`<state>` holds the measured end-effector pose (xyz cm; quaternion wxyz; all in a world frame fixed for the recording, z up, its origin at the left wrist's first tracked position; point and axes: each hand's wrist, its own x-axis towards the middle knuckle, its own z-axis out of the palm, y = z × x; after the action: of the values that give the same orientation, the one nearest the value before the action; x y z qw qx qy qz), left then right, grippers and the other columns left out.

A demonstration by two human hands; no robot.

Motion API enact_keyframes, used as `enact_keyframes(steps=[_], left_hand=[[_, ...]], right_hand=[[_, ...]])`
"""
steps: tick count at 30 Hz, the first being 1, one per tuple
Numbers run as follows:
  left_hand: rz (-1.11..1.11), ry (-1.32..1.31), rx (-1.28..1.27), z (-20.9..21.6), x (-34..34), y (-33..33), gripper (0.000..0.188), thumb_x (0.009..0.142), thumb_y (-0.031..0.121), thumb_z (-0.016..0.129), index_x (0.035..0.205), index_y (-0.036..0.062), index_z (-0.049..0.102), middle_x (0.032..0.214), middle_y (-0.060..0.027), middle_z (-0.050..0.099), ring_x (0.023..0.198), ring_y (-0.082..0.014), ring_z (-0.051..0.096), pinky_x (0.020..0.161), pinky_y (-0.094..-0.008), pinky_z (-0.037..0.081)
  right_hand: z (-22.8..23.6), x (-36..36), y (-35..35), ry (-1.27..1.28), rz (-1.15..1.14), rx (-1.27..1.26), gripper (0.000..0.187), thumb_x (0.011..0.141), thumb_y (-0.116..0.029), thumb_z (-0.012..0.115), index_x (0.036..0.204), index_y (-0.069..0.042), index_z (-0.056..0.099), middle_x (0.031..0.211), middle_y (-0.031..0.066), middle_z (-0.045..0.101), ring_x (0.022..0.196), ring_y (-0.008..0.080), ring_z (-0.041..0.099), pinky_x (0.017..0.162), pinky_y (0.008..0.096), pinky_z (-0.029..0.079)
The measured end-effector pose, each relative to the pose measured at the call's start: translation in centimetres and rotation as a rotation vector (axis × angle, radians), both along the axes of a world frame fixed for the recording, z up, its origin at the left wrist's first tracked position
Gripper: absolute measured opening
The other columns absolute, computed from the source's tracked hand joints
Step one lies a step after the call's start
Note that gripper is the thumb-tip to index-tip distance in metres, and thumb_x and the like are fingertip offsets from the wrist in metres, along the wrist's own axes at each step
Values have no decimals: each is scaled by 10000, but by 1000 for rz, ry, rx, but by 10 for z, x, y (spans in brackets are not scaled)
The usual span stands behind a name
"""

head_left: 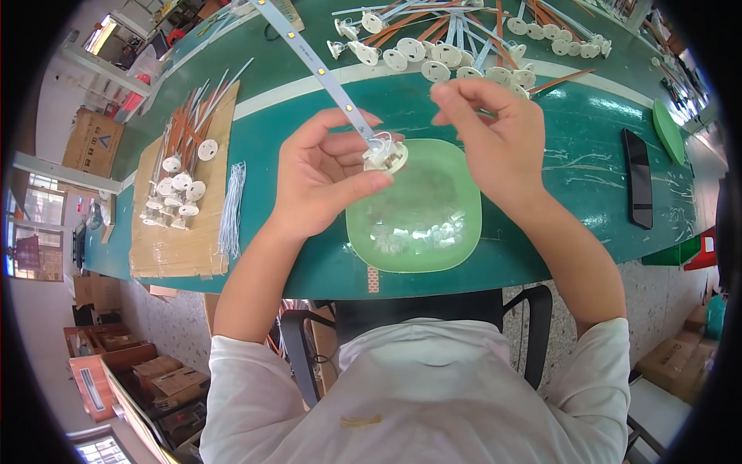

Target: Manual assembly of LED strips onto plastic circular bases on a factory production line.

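My left hand (321, 166) holds an LED strip assembly by its white round end cap (386, 157), thumb on one side and fingers behind. From the cap, the narrow LED strip (317, 68) slants up to the left, with small yellow chips along it. Thin white wires loop where strip and cap meet. My right hand (498, 127) is raised to the right of the cap, apart from it, thumb and forefinger pressed together; whatever is between them is too small to make out. Below both hands sits a light green plastic dish (417, 232) with small clear pieces in it.
Finished-looking strips with white caps (182, 185) lie on cardboard (147, 251) at left, beside a bundle of white wires (232, 209). More capped strips (448, 54) are heaped at the back. A black phone (638, 178) and another green dish (668, 131) are at right.
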<state>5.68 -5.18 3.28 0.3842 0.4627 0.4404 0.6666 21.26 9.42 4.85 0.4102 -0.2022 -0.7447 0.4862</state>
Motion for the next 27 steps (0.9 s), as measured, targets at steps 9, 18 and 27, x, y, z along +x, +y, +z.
enact_keyframes(steps=[9, 18, 27], left_hand=[[32, 120, 33, -2, -1, 0, 570, 740, -61, 793, 1238, 2, 525, 1114, -194, 691, 1060, -247, 675, 902, -391, 558], [98, 193, 70, -3, -5, -1, 523, 749, -29, 801, 1205, 10, 549, 1126, -179, 693, 1023, -212, 678, 849, -348, 555], [99, 145, 41, -3, -2, 0, 514, 758, -57, 776, 1210, 7, 542, 1125, -196, 689, 1042, -213, 671, 865, -345, 545]], right_hand=[[-16, -6, 2, -51, -150, 636, 84, 880, -115, 669, 912, -39, 686, 831, 77, 698, 729, 194, 669, 592, 287, 506], [-13, 9, -8, -308, 627, 732, 182, 743, -128, 731, 899, -46, 681, 892, 108, 663, 882, 304, 634, 775, 394, 521], [-11, 8, -5, -606, 912, 697, 100, 780, -92, 641, 858, -38, 675, 887, 117, 648, 894, 304, 631, 789, 408, 520]])
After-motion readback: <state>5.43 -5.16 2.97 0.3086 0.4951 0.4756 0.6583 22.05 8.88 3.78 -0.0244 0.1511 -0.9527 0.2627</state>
